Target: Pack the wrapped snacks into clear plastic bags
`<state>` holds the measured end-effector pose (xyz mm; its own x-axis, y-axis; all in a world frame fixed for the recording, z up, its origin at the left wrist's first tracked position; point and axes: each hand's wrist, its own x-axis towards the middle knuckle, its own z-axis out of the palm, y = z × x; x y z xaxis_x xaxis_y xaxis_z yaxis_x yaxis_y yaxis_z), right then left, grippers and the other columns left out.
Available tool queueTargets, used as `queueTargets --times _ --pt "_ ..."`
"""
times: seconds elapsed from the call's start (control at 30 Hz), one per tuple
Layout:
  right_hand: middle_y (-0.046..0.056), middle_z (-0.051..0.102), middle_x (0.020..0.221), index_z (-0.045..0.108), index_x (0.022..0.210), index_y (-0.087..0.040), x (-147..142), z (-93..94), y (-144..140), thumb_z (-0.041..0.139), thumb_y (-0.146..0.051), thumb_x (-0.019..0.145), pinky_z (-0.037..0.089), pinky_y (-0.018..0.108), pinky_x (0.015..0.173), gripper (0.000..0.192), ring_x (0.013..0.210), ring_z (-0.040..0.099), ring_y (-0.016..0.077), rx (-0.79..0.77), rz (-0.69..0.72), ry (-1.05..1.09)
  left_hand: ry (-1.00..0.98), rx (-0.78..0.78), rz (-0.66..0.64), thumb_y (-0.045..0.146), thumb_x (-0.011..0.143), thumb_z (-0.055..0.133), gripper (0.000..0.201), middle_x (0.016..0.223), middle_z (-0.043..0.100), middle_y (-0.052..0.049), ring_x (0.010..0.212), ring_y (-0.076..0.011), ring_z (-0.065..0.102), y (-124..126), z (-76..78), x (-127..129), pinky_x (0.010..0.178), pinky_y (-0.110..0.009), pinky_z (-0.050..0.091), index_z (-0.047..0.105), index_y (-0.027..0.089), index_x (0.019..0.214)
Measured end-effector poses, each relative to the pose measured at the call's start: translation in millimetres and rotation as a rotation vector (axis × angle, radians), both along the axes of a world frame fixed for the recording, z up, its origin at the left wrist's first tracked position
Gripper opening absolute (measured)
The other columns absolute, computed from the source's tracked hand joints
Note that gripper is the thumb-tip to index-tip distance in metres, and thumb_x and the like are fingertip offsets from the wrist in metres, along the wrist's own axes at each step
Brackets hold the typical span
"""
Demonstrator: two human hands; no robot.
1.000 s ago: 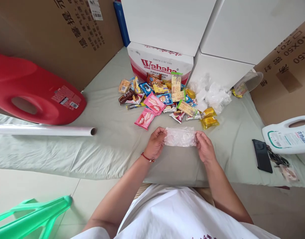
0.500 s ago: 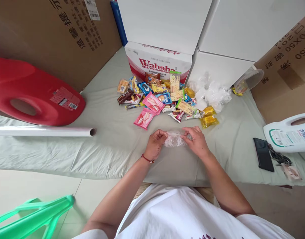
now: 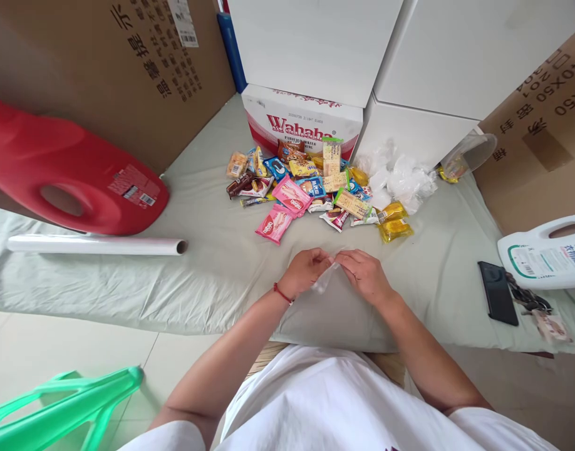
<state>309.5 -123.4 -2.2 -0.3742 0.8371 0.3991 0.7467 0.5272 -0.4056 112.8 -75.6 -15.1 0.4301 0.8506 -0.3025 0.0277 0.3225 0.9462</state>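
My left hand (image 3: pixel 309 269), with a red cord bracelet on its wrist, pinches a thin clear plastic bag (image 3: pixel 323 282). Fingertips of my right hand (image 3: pixel 362 273) meet the left ones and close on the bag's upper edge. Below the left fingers the film hangs down, bunched and narrow. Beyond my hands lies a heap of wrapped snacks, with pink wafer packets (image 3: pixel 274 223) nearest, pale biscuit packs (image 3: pixel 352 203) and yellow-wrapped pieces (image 3: pixel 394 230) at its right. Crumpled clear bags (image 3: pixel 404 181) sit beside the heap.
A red jug (image 3: pixel 94 169) and a white film roll (image 3: pixel 99 245) lie at left. At right are a white bottle (image 3: pixel 541 257), a phone (image 3: pixel 498 293) and keys (image 3: pixel 527 297). A Wahaha carton (image 3: pixel 301 119) and white boxes (image 3: pixel 315 44) stand behind. A green stool (image 3: pixel 76 401) is below left.
My hands have come together. The bag, stretched out between them before, is now gathered and hangs under my left fingers. The view has shifted slightly.
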Motion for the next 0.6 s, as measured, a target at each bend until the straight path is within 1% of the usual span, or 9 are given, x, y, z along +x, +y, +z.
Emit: queueTargets --times 0.03,0.1,0.2,0.27,0.37,0.43,0.47,0.53,0.6 --pt "0.007 0.076 0.106 0.072 0.111 -0.023 0.8 1.0 -1.8 0.048 -0.013 0.102 0.056 0.034 0.083 0.028 0.094 0.069 0.0203 0.009 -0.006 0.035 -0.018 -0.003 0.011 0.05 0.071 0.079 0.036 0.068 0.063 0.0 0.061 -0.0128 0.052 0.1 -2.3 0.7 0.058 -0.026 0.037 0.066 0.017 0.074" --pt "0.006 0.076 0.105 0.072 0.11 -0.025 6.4 2.1 -7.0 0.049 -0.013 0.102 0.057 0.034 0.084 0.027 0.095 0.07 0.0199 0.017 -0.035 0.127 -0.071 -0.029 0.105 0.048 0.073 0.076 0.033 0.061 0.056 0.003 0.055 -0.0099 0.044 0.8 -8.6 0.2 0.054 -0.024 0.032 0.062 0.018 0.071" --pt "0.005 0.076 0.108 0.072 0.108 -0.028 22.6 -1.1 -19.0 0.053 -0.016 0.101 0.056 0.034 0.087 0.023 0.097 0.071 0.0189 -0.008 -0.084 0.27 -0.105 -0.033 0.278 0.048 0.078 0.069 0.031 0.059 0.048 0.006 0.053 -0.0094 0.04 2.5 -18.9 -2.9 0.052 -0.023 0.032 0.055 0.02 0.074" --pt "0.004 0.075 0.11 0.072 0.106 -0.029 34.8 -6.9 -28.8 0.056 -0.018 0.1 0.056 0.035 0.09 0.02 0.1 0.071 0.0188 -0.055 -0.104 0.336 -0.106 -0.032 0.326 0.049 0.081 0.066 0.031 0.059 0.044 0.007 0.053 -0.0096 0.038 3.0 -24.6 -4.0 0.051 -0.023 0.031 0.052 0.022 0.075" --pt "0.004 0.075 0.112 0.074 0.103 -0.029 48.9 -18.0 -41.9 0.057 -0.022 0.1 0.055 0.037 0.093 0.019 0.104 0.07 0.0198 -0.174 -0.111 0.383 -0.1 -0.022 0.345 0.05 0.083 0.066 0.032 0.06 0.043 0.007 0.053 -0.0095 0.035 1.1 -29.2 -2.0 0.049 -0.023 0.027 0.053 0.021 0.076" --pt "0.006 0.072 0.122 0.075 0.1 -0.028 53.7 -23.9 -46.6 0.056 -0.026 0.1 0.054 0.039 0.097 0.019 0.11 0.068 0.0211 -0.269 -0.121 0.418 -0.094 0.015 0.354 0.05 0.086 0.066 0.033 0.061 0.042 0.006 0.055 -0.0095 0.034 -1.9 -28.9 0.7 0.051 -0.023 0.026 0.053 0.021 0.076" --pt "0.007 0.069 0.129 0.075 0.098 -0.027 54.6 -25.5 -47.0 0.056 -0.029 0.1 0.054 0.04 0.098 0.019 0.112 0.067 0.0218 -0.302 -0.153 0.466 -0.091 0.047 0.356 0.05 0.087 0.065 0.033 0.062 0.041 0.006 0.056 -0.0096 0.033 -3.8 -27.8 2.0 0.052 -0.023 0.026 0.053 0.021 0.077" --pt "0.009 0.063 0.137 0.073 0.099 -0.026 53.9 -25.5 -43.2 0.056 -0.036 0.099 0.054 0.041 0.098 0.02 0.119 0.063 0.0232 -0.305 -0.288 0.643 -0.09 0.121 0.338 0.052 0.091 0.063 0.034 0.062 0.039 0.006 0.056 -0.0101 0.031 -8.3 -24.2 4.4 0.053 -0.024 0.026 0.053 0.021 0.079" --pt "0.009 0.059 0.141 0.069 0.114 -0.027 49.8 -21.4 -33.7 0.062 -0.042 0.096 0.053 0.04 0.1 0.024 0.127 0.057 0.024 -0.294 -0.419 0.842 -0.101 0.186 0.287 0.055 0.093 0.06 0.036 0.063 0.038 0.006 0.057 -0.0105 0.03 -13.2 -20.3 6.3 0.054 -0.025 0.027 0.054 0.021 0.081"
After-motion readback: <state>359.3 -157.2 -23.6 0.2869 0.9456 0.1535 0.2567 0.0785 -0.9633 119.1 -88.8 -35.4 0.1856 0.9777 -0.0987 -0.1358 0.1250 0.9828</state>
